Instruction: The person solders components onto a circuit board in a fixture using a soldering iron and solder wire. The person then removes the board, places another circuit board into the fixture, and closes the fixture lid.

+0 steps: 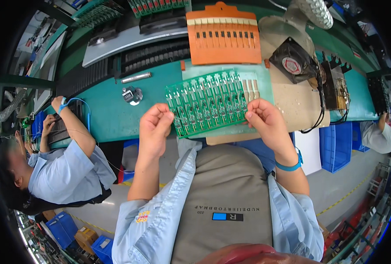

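Between my hands hangs a green circuit board panel with rows of small components, slightly tilted, its right end higher. My left hand pinches its left edge between thumb and fingers. On the right edge, my right hand pinches the panel the same way, a blue wrist strap on that arm. Under and behind the panel lies a pale green translucent sheet on a brown board. Just beyond stands an orange fixture with a row of slots holding small dark parts.
A black fan with cables stands at the right. On the teal mat to the left are a tally counter and a metal tube. Black racks line the back. A co-worker sits at the left; blue bins stand lower right.
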Demonstrator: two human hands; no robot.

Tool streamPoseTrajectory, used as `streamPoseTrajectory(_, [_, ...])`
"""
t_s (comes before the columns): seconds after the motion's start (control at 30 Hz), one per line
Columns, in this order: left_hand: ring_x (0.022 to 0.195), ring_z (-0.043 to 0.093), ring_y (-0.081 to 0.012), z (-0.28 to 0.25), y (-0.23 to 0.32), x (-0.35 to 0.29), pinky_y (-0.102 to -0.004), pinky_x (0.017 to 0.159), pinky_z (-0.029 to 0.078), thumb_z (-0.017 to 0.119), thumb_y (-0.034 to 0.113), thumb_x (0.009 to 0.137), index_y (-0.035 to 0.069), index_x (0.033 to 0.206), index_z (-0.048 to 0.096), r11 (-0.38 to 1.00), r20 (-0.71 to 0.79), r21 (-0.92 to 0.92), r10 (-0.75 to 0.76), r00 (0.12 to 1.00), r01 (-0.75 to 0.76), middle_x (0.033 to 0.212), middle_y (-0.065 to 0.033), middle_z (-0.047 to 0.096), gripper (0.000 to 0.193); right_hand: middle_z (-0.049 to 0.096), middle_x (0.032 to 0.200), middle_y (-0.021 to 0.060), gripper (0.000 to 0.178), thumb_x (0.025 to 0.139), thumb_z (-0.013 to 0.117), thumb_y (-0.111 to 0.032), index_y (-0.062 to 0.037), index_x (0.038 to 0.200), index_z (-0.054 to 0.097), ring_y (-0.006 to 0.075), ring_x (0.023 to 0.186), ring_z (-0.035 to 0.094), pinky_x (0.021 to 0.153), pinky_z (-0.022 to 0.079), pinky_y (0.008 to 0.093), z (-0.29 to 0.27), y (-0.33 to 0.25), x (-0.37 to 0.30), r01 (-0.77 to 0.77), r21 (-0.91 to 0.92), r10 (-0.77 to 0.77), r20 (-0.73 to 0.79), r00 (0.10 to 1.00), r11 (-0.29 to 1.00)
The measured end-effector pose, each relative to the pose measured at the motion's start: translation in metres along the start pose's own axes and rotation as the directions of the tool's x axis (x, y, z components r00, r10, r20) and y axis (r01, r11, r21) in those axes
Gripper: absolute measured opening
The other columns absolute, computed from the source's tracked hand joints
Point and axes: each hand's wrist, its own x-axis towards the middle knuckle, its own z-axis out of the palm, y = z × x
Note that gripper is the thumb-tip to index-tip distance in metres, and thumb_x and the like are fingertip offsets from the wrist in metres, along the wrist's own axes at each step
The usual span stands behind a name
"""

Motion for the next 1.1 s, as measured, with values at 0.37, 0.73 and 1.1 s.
streamPoseTrajectory(0.37, [0.057, 0.034, 0.0001, -0.020, 0.003, -0.001, -0.0166, 0.048, 0.021, 0.061, -0.001, 0.099, 0.002, 0.112, 0.062, 0.995, 0.021, -0.098, -0.005, 1.000, 0.007, 0.081, 0.0036, 0.055, 0.013, 0.063, 0.085, 0.0002, 0.009, 0.097, 0.061, 0.001, -0.0045, 0.104, 0.064, 0.0070, 0.072, 0.055, 0.067, 0.045, 0.0197, 0.016, -0.018, 0.020, -0.001, -0.231, 0.006, 0.021, 1.000, 0.973])
streamPoseTrajectory(0.73, [0.056, 0.033, 0.0006, -0.036, 0.010, -0.002, -0.0162, 0.048, 0.020, 0.060, -0.002, 0.099, -0.001, 0.113, 0.062, 0.998, -0.060, -0.055, 0.019, 0.998, -0.023, 0.081, 0.0036, 0.055, 0.014, 0.066, 0.126, 0.0155, 0.037, 0.093, 0.067, -0.008, 0.0003, 0.129, 0.061, 0.0310, 0.109, 0.064, 0.093, 0.052, 0.0393, -0.021, -0.001, 0.098, 0.149, -0.914, -0.646, -0.144, 0.750, 0.377])
streamPoseTrajectory(1.1, [0.056, 0.033, 0.0003, -0.047, 0.010, -0.012, -0.0163, 0.048, 0.021, 0.059, -0.002, 0.099, -0.001, 0.114, 0.062, 0.998, -0.043, -0.042, 0.041, 0.998, -0.043, 0.082, 0.0028, 0.056, 0.014, 0.062, 0.133, 0.0234, 0.052, 0.095, 0.065, -0.008, 0.0019, 0.144, 0.050, 0.0362, 0.117, 0.063, 0.103, 0.051, 0.0414, -0.023, 0.016, 0.155, 0.080, -0.829, -0.568, -0.305, 0.764, 0.553])
